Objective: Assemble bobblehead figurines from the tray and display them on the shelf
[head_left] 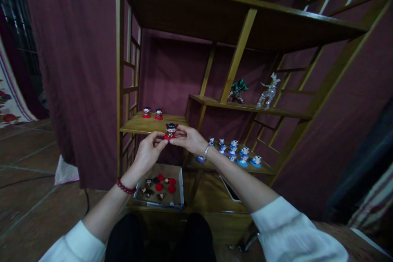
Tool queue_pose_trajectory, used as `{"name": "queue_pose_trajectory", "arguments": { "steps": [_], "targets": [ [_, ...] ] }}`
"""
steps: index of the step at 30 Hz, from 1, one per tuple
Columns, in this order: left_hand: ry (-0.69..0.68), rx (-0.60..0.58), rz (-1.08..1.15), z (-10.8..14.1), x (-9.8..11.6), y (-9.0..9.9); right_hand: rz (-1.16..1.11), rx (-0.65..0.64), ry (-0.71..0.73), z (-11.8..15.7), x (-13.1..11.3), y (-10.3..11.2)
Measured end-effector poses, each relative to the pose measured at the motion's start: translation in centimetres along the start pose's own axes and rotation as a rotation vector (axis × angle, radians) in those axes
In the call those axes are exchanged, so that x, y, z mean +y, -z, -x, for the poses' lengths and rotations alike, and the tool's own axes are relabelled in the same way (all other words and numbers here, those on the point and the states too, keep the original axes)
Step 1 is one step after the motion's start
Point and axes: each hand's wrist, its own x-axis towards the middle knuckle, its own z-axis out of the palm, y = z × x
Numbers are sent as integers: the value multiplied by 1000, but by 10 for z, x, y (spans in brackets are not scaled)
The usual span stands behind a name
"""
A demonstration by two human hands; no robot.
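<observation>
Between my two hands is a small black-haired figurine [171, 129] on a red round base, held upright in front of the left shelf's edge. My left hand [149, 147] pinches the base from the left, and my right hand [190, 139] grips it from the right, thumbs close together. Behind it, two similar figurines, one at the far left [146, 112] and one beside it [158, 114], stand on the wooden shelf [132, 125]. Below my hands, an open cardboard box [176, 172] contains several more dark figurine pieces and red bases.
On the lower right shelf stand several blue-and-white figurines [232, 151]. Above them, a green-leaved ornament [238, 90] and a clear deer-like figure [269, 91] occupy a higher shelf. A slanted wooden divider [239, 55] rises at centre. Purple curtain [73, 69] hangs at left.
</observation>
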Motion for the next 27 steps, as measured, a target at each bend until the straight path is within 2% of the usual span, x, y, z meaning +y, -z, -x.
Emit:
{"name": "queue_pose_trajectory", "arguments": {
  "steps": [9, 14, 18, 27],
  "targets": [
    [-121, 28, -364, -10, 15, 3, -5, 26, 18, -20, 4, 10],
    [-188, 17, -556, -17, 15, 4, 19, 49, 10, -31, 8, 12],
    [-248, -34, -641, -26, 10, 5, 43, 70, 2, -40, 12, 14],
    [-278, -198, -761, -41, 5, 8, 192, 113, -30, -62, 30, 18]
  ]
}}
